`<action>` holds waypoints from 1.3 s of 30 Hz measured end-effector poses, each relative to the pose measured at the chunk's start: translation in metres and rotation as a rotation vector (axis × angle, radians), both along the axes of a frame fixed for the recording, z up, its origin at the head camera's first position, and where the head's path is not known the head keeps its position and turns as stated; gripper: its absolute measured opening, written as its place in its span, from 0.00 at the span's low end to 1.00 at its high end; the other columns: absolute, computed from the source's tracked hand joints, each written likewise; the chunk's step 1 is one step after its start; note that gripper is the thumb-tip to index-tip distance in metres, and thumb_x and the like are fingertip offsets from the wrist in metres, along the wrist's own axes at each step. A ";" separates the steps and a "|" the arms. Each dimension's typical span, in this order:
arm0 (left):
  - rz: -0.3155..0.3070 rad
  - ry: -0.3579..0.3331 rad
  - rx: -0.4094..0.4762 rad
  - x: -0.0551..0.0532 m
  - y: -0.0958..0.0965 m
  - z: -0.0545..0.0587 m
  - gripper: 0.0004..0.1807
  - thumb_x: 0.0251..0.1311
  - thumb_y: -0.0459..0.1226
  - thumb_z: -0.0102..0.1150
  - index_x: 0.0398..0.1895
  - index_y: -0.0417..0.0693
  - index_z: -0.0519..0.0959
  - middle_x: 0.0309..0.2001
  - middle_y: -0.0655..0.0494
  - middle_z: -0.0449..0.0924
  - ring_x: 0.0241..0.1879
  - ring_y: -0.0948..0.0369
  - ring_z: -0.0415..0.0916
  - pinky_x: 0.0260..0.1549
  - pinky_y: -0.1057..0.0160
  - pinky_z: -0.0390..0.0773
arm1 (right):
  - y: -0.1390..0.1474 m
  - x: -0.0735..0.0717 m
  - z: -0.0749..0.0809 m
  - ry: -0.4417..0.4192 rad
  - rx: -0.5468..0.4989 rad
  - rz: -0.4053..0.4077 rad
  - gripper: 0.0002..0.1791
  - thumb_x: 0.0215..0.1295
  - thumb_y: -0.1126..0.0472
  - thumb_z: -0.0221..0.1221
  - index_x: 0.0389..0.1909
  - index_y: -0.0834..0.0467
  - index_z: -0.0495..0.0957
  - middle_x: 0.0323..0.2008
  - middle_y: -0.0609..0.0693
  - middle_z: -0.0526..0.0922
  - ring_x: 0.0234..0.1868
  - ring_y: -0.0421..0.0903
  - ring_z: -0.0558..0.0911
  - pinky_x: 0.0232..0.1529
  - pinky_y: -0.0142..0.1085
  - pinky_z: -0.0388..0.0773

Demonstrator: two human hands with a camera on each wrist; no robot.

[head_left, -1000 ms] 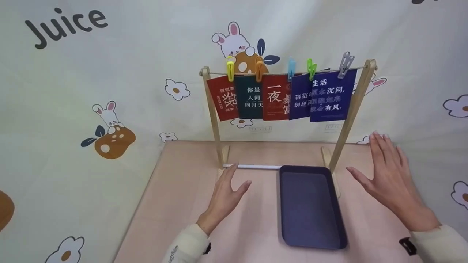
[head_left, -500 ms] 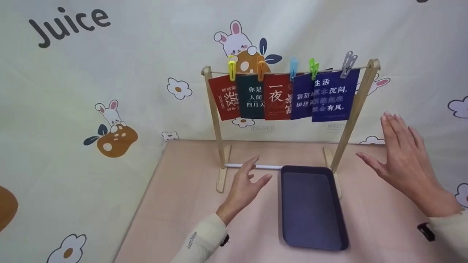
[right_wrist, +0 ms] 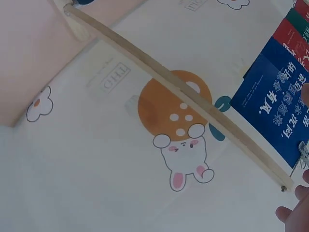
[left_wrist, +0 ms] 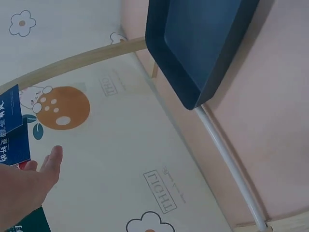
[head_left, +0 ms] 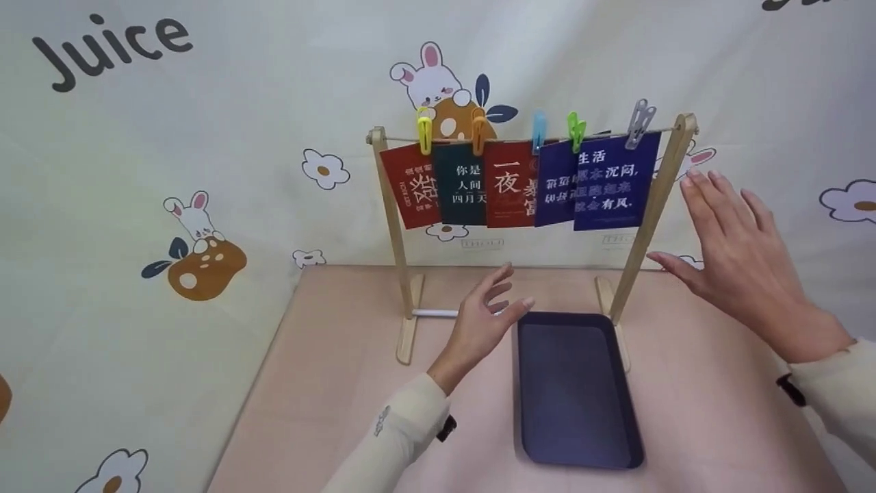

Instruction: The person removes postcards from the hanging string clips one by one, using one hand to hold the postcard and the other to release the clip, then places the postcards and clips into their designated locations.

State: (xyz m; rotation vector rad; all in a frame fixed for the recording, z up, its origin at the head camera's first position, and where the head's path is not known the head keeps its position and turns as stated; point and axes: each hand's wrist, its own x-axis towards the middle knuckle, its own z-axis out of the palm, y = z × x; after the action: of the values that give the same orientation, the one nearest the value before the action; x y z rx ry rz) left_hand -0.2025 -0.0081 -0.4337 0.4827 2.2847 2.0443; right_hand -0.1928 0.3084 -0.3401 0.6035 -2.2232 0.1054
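Observation:
Both of my hands are raised with nothing in them. My left hand hovers just beyond the near-left side of the dark tray, fingers loosely bent and thumb apart. Off the right post of the wooden rack, my right hand has its fingers extended. Several printed cards hang overlapping from the rack's cord, among them a green card and a blue card at the right end. Holding them are a yellow clothespin, an orange one, a blue one, a green one and a grey clothespin.
A white rod joins the rack's feet low down and runs behind the tray. The pink tabletop meets a cloth backdrop printed with rabbits and flowers, which also covers the left side.
My left hand has moved rightward and up, toward the tray's far-left corner. My right hand has risen beside the rack's right post. The cards and clothespins hang as before.

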 end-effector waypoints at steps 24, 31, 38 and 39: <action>0.099 -0.157 0.296 -0.030 0.076 0.026 0.26 0.61 0.34 0.67 0.63 0.40 0.76 0.61 0.46 0.81 0.60 0.54 0.80 0.56 0.66 0.82 | -0.025 -0.037 0.067 -0.105 0.052 0.063 0.52 0.68 0.26 0.41 0.78 0.62 0.51 0.76 0.63 0.60 0.76 0.63 0.61 0.72 0.61 0.60; 0.151 -0.156 0.329 -0.036 0.095 0.028 0.26 0.60 0.35 0.69 0.62 0.41 0.77 0.61 0.46 0.81 0.60 0.53 0.79 0.55 0.66 0.83 | -0.037 -0.048 0.080 -0.148 0.084 0.049 0.56 0.55 0.53 0.73 0.78 0.62 0.50 0.76 0.63 0.59 0.76 0.63 0.60 0.73 0.60 0.59; 0.181 -0.183 0.363 -0.040 0.100 0.025 0.27 0.59 0.33 0.69 0.63 0.41 0.77 0.61 0.44 0.80 0.61 0.52 0.79 0.55 0.65 0.83 | -0.043 -0.057 0.098 -0.194 0.025 0.033 0.47 0.60 0.57 0.70 0.76 0.62 0.56 0.76 0.62 0.61 0.74 0.62 0.63 0.72 0.58 0.63; 0.187 -0.187 0.370 -0.041 0.101 0.025 0.27 0.59 0.33 0.69 0.63 0.41 0.77 0.61 0.43 0.80 0.61 0.52 0.79 0.55 0.65 0.83 | -0.044 -0.059 0.100 -0.199 0.009 0.029 0.45 0.62 0.57 0.68 0.76 0.62 0.57 0.75 0.62 0.62 0.74 0.63 0.64 0.71 0.59 0.64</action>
State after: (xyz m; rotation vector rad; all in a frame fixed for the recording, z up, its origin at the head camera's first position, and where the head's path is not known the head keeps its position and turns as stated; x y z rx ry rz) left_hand -0.2438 0.0933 -0.4088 0.0810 1.9159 2.4953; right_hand -0.2513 0.2644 -0.2399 0.6545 -2.4080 0.1776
